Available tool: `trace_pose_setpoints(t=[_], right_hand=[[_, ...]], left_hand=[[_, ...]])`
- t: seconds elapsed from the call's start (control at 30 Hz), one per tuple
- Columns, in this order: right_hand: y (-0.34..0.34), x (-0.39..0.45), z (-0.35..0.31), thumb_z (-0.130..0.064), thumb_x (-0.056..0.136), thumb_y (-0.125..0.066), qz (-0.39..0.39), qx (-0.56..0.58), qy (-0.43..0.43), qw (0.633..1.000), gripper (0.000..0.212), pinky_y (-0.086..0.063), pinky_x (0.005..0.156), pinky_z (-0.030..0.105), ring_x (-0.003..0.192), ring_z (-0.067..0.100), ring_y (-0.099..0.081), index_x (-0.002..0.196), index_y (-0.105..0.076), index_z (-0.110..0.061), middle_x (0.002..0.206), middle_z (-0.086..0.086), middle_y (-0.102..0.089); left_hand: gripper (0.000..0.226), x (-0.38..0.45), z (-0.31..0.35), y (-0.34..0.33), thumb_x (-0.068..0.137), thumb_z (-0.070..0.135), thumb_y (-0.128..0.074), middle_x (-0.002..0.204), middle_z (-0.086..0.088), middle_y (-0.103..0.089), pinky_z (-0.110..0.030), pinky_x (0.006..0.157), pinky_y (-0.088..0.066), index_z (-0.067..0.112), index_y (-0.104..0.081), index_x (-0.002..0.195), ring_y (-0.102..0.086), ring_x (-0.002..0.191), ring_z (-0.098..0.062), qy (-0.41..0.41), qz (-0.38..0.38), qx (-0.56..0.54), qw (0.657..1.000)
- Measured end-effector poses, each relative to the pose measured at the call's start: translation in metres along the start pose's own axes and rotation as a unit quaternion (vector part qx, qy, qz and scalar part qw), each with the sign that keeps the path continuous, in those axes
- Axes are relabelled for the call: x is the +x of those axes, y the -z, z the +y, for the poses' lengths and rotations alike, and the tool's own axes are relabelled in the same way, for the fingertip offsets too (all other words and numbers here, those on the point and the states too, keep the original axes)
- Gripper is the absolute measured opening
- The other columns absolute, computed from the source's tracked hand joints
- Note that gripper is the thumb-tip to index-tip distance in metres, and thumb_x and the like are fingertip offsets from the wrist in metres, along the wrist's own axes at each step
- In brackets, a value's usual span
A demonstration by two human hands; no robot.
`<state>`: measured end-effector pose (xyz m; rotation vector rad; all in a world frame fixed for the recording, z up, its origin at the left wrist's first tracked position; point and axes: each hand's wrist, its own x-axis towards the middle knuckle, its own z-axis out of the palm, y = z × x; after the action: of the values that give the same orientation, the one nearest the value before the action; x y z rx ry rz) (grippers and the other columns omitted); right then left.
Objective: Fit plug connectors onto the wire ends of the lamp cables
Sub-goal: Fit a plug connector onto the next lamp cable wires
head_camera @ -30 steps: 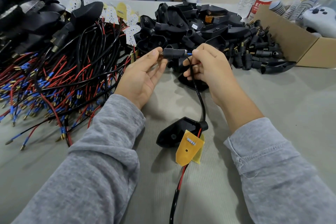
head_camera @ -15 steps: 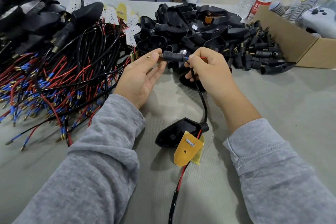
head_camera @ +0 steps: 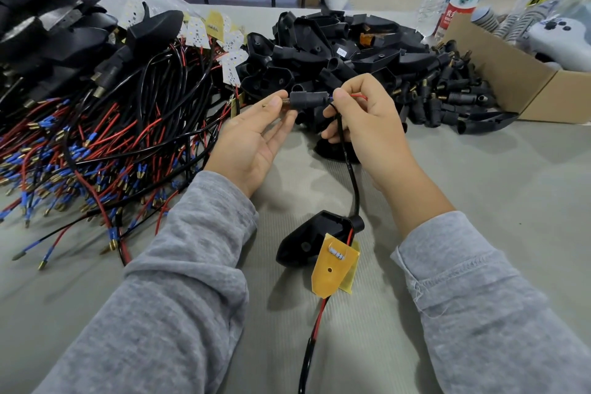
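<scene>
My left fingers (head_camera: 277,103) pinched the plug connector (head_camera: 309,99), lying crosswise; my right fingers (head_camera: 339,96) pinched the red wire (head_camera: 358,96) at its right end.

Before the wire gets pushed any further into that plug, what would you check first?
1. Left hand grips the plug connector by its threaded end: ok.
2. Right hand pinches the red wire at the connector's other end: ok.
3. Wire lined up with the connector opening: cannot tell, fingertips hide it.
4. Black cable runs slack down to the lamp housing on the table: ok.
5. Wire fully seated: cannot tell.
</scene>
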<state>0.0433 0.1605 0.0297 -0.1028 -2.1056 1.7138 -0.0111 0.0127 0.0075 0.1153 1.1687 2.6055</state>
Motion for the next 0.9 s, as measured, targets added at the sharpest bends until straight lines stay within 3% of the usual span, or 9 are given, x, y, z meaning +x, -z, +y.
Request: trace_pose_setpoints(t=[0.33, 0.57, 0.9], right_hand=[[-0.0018, 0.0007, 0.0019, -0.007, 0.097, -0.056, 0.032, -0.028, 0.028, 0.999, 0.01, -0.056, 0.068, 0.024, 0.065, 0.007, -0.064, 0.094, -0.06, 0.002, 0.073, 0.001, -0.067], [-0.003, -0.0016, -0.0019, -0.018, 0.102, -0.049, 0.011, -0.007, 0.03, 0.999, 0.02, -0.054, 0.069, 0.026, 0.071, 0.01, -0.063, 0.086, -0.057, -0.01, 0.078, 0.004, -0.066], [-0.0048, -0.001, -0.0017, -0.018, 0.104, -0.043, 0.008, -0.01, -0.001, 1.0, 0.02, -0.053, 0.07, 0.033, 0.073, 0.017, -0.061, 0.085, -0.05, -0.016, 0.081, 0.006, -0.065]], left_hand=[[0.014, -0.0031, 0.0, -0.0032, 0.094, 0.001, -0.055, 0.08, -0.004, -0.074, -0.018, 0.069, -0.056, 0.003, -0.069, 0.091, -0.072, 0.078, -0.009, 0.02, 0.01, -0.036, 0.999], [0.025, -0.003, 0.0006, -0.004, 0.094, 0.003, -0.057, 0.079, -0.003, -0.074, -0.018, 0.067, -0.056, 0.006, -0.075, 0.078, -0.071, 0.074, -0.007, 0.022, 0.016, -0.032, 0.999], [0.014, -0.0031, -0.0007, -0.0065, 0.095, 0.005, -0.056, 0.077, -0.001, -0.074, -0.016, 0.068, -0.055, 0.005, -0.069, 0.091, -0.071, 0.075, -0.006, 0.018, 0.011, -0.02, 1.0]])
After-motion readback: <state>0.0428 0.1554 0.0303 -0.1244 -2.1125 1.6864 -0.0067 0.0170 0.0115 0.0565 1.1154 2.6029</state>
